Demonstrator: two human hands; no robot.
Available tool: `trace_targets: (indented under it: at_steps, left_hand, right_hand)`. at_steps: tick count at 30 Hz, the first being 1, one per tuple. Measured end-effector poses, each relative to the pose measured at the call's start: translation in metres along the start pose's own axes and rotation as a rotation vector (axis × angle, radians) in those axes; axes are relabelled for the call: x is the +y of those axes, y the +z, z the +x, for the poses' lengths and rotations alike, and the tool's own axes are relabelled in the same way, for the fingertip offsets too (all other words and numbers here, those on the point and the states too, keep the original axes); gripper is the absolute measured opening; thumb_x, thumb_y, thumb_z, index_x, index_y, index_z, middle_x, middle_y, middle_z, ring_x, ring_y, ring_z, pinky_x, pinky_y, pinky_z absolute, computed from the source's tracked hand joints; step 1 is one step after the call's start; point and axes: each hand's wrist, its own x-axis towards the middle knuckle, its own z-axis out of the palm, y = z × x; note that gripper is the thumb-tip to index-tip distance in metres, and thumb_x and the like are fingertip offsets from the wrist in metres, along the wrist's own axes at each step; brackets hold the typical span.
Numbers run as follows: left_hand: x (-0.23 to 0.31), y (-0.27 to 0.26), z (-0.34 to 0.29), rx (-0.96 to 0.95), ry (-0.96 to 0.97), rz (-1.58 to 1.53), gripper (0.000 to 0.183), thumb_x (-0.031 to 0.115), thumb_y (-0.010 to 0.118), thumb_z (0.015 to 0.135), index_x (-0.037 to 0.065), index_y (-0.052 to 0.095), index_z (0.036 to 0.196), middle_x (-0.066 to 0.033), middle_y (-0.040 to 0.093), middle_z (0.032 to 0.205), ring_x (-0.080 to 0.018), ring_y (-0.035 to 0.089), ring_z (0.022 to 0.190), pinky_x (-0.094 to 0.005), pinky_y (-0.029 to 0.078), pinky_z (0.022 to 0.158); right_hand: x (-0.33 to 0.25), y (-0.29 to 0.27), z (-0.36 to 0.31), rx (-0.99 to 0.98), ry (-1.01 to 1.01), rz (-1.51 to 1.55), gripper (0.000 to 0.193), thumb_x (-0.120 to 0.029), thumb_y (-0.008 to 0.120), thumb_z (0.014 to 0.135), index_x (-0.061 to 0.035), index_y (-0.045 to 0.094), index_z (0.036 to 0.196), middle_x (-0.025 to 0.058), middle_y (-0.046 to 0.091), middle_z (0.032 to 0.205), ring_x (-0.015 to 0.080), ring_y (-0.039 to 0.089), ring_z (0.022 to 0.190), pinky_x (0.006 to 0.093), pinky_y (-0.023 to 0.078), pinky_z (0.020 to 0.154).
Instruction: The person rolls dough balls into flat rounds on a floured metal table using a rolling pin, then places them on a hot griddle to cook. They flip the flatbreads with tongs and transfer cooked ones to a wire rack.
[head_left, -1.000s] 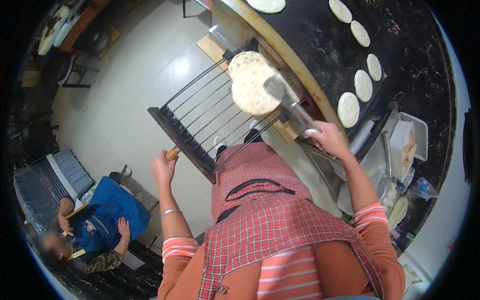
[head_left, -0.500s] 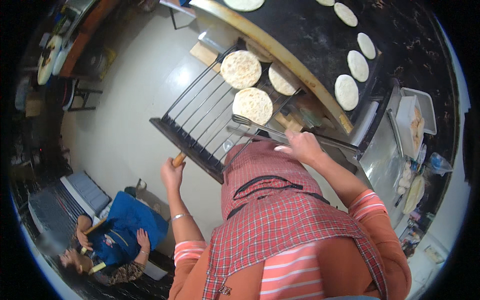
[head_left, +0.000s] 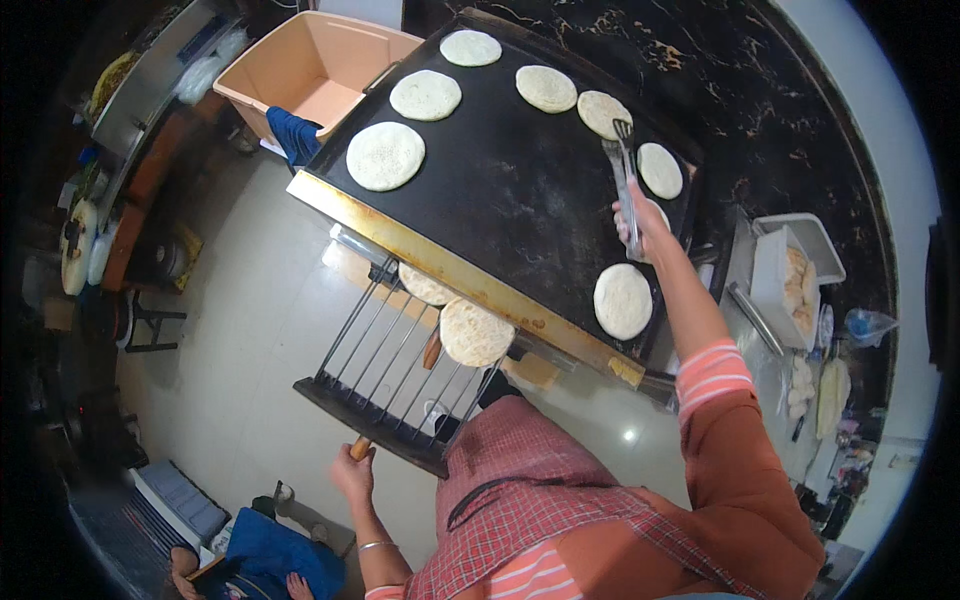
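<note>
My left hand (head_left: 354, 476) is closed round the wooden handle (head_left: 361, 448) of a pulled-out wire rack (head_left: 385, 385) below the griddle (head_left: 500, 220). A browned flatbread (head_left: 477, 334) lies on the rack's wires, and another flatbread (head_left: 425, 284) is partly hidden under the griddle's front edge. With my right hand (head_left: 643, 225) I grip metal tongs (head_left: 627, 180) over the griddle's right side. Their tips are at a round flatbread (head_left: 600, 108), and I cannot tell whether they pinch it. Several paler flatbreads lie about, including one (head_left: 622, 302) by my right forearm and one (head_left: 386, 157) at the left.
A peach plastic tub (head_left: 310, 70) with a blue cloth (head_left: 293, 135) stands beyond the griddle's left corner. At the right are a white container (head_left: 785, 285) of bread and a clear plastic bag (head_left: 868, 325). Another person in a blue apron (head_left: 285, 555) sits at lower left.
The tongs in my right hand have gone from the rack up to the griddle's far right. More of the rack lies under the griddle, with fewer flatbreads showing. My view has shifted toward the griddle.
</note>
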Motion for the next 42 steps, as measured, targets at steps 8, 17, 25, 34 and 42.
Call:
trace_targets:
  at_steps: [8, 17, 25, 34, 42]
  left_hand:
    - [0.093, 0.059, 0.015, -0.113, 0.075, -0.159, 0.042, 0.03, 0.083, 0.073, 0.001, 0.063, 0.097, -0.021, 0.068, 0.084, -0.0385, 0.067, 0.08, -0.0445, 0.052, 0.071]
    - [0.11, 0.049, 0.022, -0.252, 0.236, -0.181, 0.041, 0.036, 0.077, 0.081, 0.003, 0.064, 0.1, -0.0204, 0.068, 0.08, -0.0396, 0.067, 0.078, -0.0468, 0.051, 0.067]
    - [0.101, 0.036, 0.027, -0.318, 0.346, -0.054, 0.039, 0.036, 0.072, 0.086, -0.001, 0.061, 0.097, -0.02, 0.066, 0.077, -0.0378, 0.065, 0.072, -0.0459, 0.05, 0.064]
    - [0.088, 0.045, 0.027, -0.294, 0.329, -0.092, 0.042, 0.037, 0.072, 0.086, -0.001, 0.056, 0.093, -0.0238, 0.064, 0.077, -0.0442, 0.063, 0.076, -0.0493, 0.048, 0.065]
    - [0.097, 0.044, 0.01, -0.208, 0.148, -0.074, 0.036, 0.029, 0.075, 0.084, 0.0, 0.06, 0.099, -0.0202, 0.067, 0.082, -0.0371, 0.066, 0.078, -0.0458, 0.051, 0.069]
  right_hand:
    - [-0.016, 0.022, 0.018, 0.078, -0.206, -0.036, 0.045, -0.051, 0.057, 0.097, -0.0081, 0.053, 0.082, -0.0018, 0.046, 0.059, 0.0103, 0.044, 0.042, 0.0258, 0.035, 0.038]
    - [0.122, 0.073, -0.238, -0.547, 0.388, -0.271, 0.044, -0.046, 0.054, 0.1, -0.0066, 0.054, 0.08, -0.001, 0.048, 0.056, 0.0101, 0.043, 0.038, 0.0254, 0.034, 0.033]
    - [0.15, 0.129, -0.214, -0.629, 0.48, -0.092, 0.053, -0.055, 0.048, 0.1, -0.0048, 0.052, 0.086, -0.0007, 0.048, 0.058, 0.0072, 0.044, 0.04, 0.0237, 0.038, 0.034]
    - [0.066, 0.042, -0.169, -0.423, 0.221, -0.153, 0.058, -0.061, 0.047, 0.098, -0.0044, 0.054, 0.09, 0.0006, 0.049, 0.059, 0.0095, 0.045, 0.04, 0.0247, 0.038, 0.034]
    - [-0.032, 0.063, 0.044, -0.198, -0.044, -0.079, 0.057, -0.061, 0.059, 0.092, -0.0051, 0.052, 0.083, 0.0009, 0.048, 0.058, 0.0118, 0.046, 0.041, 0.0275, 0.04, 0.038]
